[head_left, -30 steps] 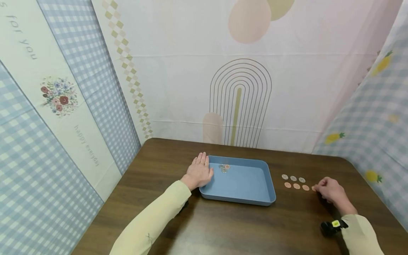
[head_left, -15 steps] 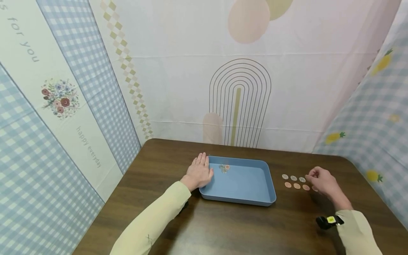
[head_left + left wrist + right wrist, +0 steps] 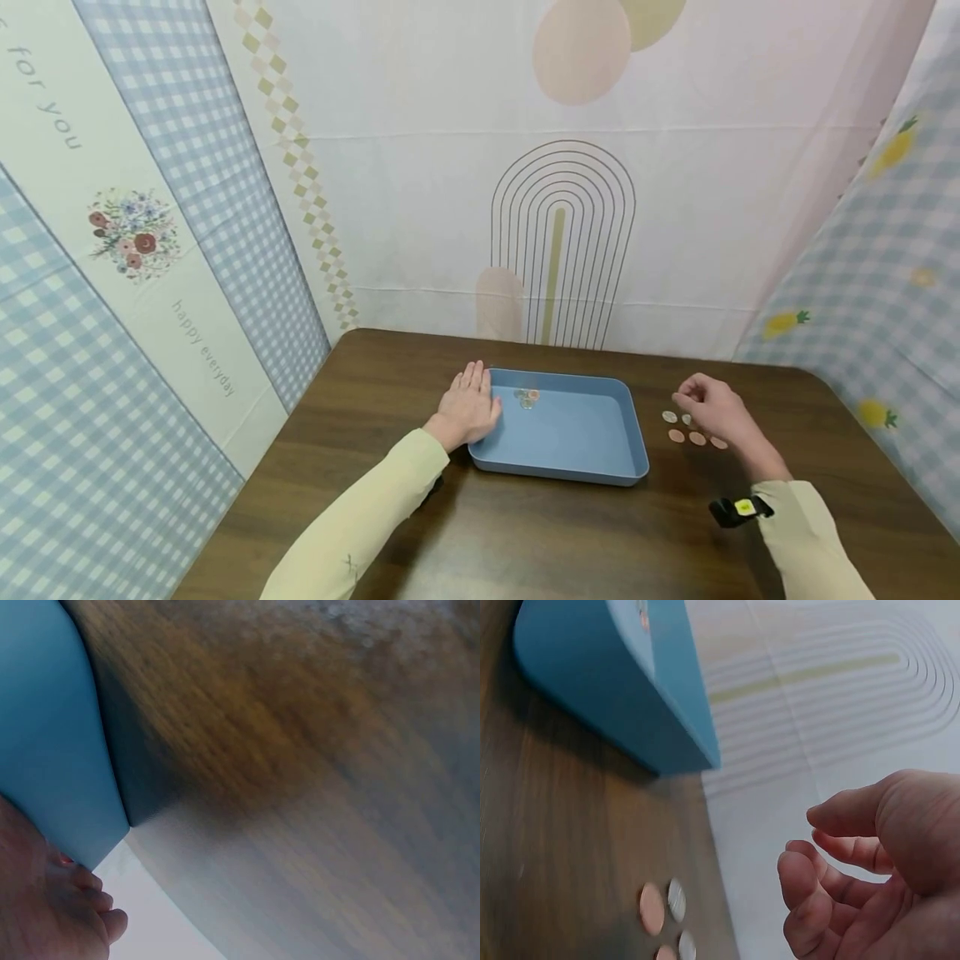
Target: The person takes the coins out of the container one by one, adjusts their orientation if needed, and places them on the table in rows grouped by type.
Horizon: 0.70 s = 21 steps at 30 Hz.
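Note:
My left hand (image 3: 467, 411) rests with straight fingers along the left rim of a shallow blue tray (image 3: 570, 437). A few coins (image 3: 527, 403), silver and copper in colour, lie in the tray's far left part. Right of the tray are two rows of coins: silver ones (image 3: 670, 417) behind, copper ones (image 3: 677, 436) in front. My right hand (image 3: 712, 404) hovers over the right end of these rows and hides some of the coins. In the right wrist view its fingers (image 3: 799, 877) are loosely curled, the thumb apart from them, with nothing seen between.
The brown wooden table (image 3: 525, 533) ends at a pale patterned cloth (image 3: 420, 208) behind. Checked cloths hang at the left (image 3: 45, 308) and right (image 3: 847, 333). A black wrist device (image 3: 735, 510) sits on my right wrist.
My right hand has come away from the copper coin at the right end of the front row and moved left and back over the silver row. The left hand and tray stay put.

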Motion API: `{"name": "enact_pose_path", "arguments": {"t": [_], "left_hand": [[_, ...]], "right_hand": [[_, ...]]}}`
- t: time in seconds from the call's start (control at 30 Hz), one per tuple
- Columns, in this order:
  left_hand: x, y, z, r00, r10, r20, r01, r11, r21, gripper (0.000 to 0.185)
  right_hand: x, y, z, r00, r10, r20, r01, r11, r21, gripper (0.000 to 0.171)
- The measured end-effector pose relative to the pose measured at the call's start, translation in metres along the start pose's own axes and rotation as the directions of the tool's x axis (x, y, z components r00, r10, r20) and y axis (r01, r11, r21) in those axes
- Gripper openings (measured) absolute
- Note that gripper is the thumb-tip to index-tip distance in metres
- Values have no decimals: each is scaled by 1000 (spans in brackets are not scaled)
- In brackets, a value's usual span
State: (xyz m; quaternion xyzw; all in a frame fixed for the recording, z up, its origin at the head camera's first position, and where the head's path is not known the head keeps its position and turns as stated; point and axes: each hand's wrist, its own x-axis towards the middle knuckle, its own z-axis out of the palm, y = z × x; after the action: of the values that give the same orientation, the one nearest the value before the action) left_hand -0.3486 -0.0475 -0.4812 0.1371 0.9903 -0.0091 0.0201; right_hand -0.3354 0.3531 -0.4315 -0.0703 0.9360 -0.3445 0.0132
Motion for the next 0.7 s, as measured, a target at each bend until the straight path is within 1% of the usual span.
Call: {"name": "enact_pose_path", "arguments": {"t": [0.17,0.3,0.4,0.57,0.7], "left_hand": [[4,2,0,1000,-12,5,12,1000,-4,66],[6,2,1,1000,-16,-1,16,1000,-4,66],[7,3,1,1000,-17,-4,17,1000,-3,66],[10,3,2,1000,-19,-9,19,1000,-4,66],[12,4,2,1000,-18,-14,18,1000,-5,66]], "right_hand": [[11,-19,4,1000,-24,17,24,1000,15,22],[20,-31,9,998,-47,33,47,999,-6,21],[26,-36,14,997,-66,47,67,997,-24,21],[37,-44,23,994,-71,77,71,997,8,20],[44,-51,32,991,-92,94,92,996,11,21]]}}
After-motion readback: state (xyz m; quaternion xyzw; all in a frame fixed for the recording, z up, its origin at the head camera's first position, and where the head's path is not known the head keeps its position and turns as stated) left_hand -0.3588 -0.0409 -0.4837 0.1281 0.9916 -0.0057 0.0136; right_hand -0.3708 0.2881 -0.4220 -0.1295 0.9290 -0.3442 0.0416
